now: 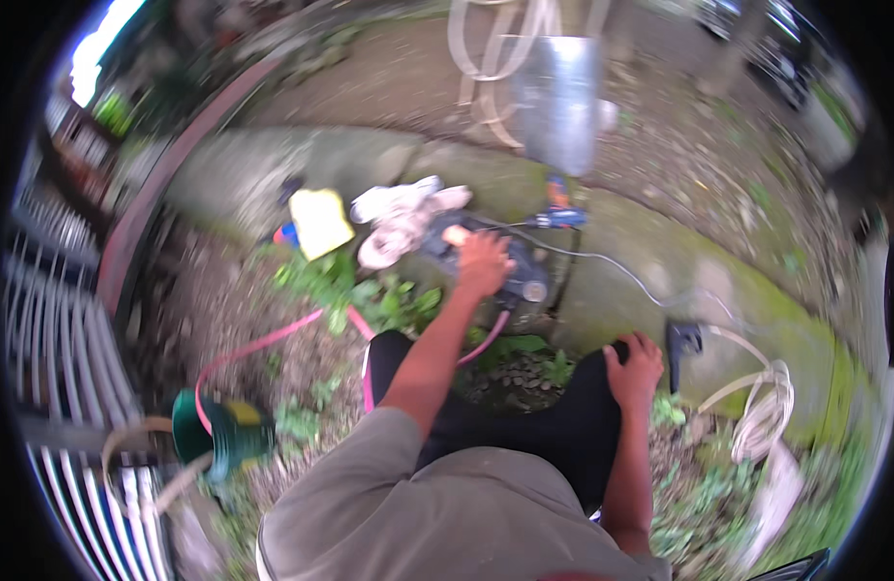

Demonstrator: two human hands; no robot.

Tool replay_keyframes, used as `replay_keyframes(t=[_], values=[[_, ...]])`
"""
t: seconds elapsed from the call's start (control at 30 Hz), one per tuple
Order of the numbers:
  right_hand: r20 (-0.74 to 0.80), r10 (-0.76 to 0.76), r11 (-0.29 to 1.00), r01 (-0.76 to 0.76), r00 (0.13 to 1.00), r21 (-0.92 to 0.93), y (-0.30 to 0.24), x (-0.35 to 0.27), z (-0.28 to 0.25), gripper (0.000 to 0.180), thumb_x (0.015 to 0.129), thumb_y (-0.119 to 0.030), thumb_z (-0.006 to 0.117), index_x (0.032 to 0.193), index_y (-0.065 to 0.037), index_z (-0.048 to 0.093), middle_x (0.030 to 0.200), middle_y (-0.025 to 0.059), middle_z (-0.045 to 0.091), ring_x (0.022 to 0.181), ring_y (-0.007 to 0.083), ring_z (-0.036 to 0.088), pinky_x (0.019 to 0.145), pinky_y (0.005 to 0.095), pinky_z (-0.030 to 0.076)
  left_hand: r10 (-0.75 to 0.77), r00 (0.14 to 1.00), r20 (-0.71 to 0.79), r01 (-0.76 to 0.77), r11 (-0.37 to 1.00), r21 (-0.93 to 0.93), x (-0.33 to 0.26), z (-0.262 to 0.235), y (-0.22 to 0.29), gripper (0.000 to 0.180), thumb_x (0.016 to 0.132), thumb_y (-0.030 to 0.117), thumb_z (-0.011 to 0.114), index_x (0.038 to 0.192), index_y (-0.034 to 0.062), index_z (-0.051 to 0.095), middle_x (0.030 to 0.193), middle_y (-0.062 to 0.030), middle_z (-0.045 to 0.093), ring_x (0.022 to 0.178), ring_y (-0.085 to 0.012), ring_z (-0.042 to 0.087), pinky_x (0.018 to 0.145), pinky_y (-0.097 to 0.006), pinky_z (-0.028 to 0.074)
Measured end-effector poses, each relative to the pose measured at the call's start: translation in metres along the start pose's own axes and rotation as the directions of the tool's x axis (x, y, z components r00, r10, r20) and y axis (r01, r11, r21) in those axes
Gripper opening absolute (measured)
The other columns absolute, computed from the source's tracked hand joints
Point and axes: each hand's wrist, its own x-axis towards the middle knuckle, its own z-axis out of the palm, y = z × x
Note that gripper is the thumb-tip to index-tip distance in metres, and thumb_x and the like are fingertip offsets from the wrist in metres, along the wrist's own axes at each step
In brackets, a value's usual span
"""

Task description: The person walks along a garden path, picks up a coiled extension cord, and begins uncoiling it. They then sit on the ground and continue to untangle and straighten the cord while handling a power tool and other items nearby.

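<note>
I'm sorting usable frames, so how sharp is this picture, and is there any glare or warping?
Head view: soft and motion-blurred throughout, the left hand on the dark machine included; sky blown out upper left; fisheye bends the white railing; corners black.

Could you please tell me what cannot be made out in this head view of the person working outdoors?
- Left hand: it covers the top of the dark machine; its grip is hidden.
- Right hand: it rests on the black-clad knee; its palm is hidden.
- Grey metal object: motion blur hides what it is.
- White hose: its end is lost in blur near the rim.
</note>
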Motion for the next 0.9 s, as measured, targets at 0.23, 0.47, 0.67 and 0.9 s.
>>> replay_keyframes(t=[0.23, 0.47, 0.67, 0.9], values=[[0.147, -0.032, 0.996, 0.043, 0.989, -0.072, -0.035, 0.023, 0.013, 0.039, 0.087, -0.033, 0.080, 0.120, -0.016, 0.071, 0.136, 0.0116, 0.062, 0.133, 0.0368, 0.052, 0.113, 0.0549, 0.038, -0.139, 0.974, 0.176, 0.162, 0.979, -0.121, 0.011, -0.014, 0.000, 0.065, 0.099, 0.048, 0.060, 0.157, 0.0218, 0.044, 0.161, -0.0102, 0.040, 0.156, -0.0346, 0.025, 0.129, -0.056, 0.011], [0.388, -0.324, 0.928, 0.211, 0.863, 0.307, -0.092, 0.100, 0.070, 0.051, 0.086, -0.030, 0.080, 0.129, -0.008, 0.064, 0.129, 0.0229, 0.062, 0.124, 0.0455, 0.057, 0.109, 0.0540, 0.043, -0.082, 0.969, 0.233, 0.164, 0.919, -0.359, 0.017, -0.027, -0.011, 0.067, 0.099, 0.051, 0.060, 0.158, 0.0219, 0.043, 0.163, -0.0138, 0.037, 0.155, -0.0378, 0.027, 0.129, -0.056, 0.012], [0.198, -0.470, 0.866, 0.405, 0.860, 0.294, -0.188, 0.154, 0.183, 0.059, 0.081, -0.033, 0.084, 0.127, -0.005, 0.061, 0.129, 0.0183, 0.058, 0.124, 0.0403, 0.054, 0.106, 0.0511, 0.044, -0.295, 0.954, -0.047, 0.209, 0.774, -0.598, 0.027, -0.088, -0.122, 0.036, 0.094, 0.019, 0.072, 0.127, 0.0067, 0.068, 0.139, -0.0214, 0.061, 0.131, -0.0371, 0.058, 0.115, -0.044, 0.044], [-0.120, -0.447, 0.885, 0.458, 0.886, 0.087, -0.187, 0.148, 0.248, 0.037, 0.080, -0.036, 0.080, 0.108, -0.015, 0.068, 0.129, 0.0105, 0.052, 0.116, 0.0352, 0.051, 0.097, 0.0507, 0.039, -0.388, 0.921, 0.003, 0.375, 0.887, -0.270, 0.057, -0.086, -0.255, 0.041, 0.087, 0.023, 0.075, 0.123, 0.0050, 0.071, 0.132, -0.0236, 0.065, 0.123, -0.0401, 0.063, 0.107, -0.045, 0.050]])
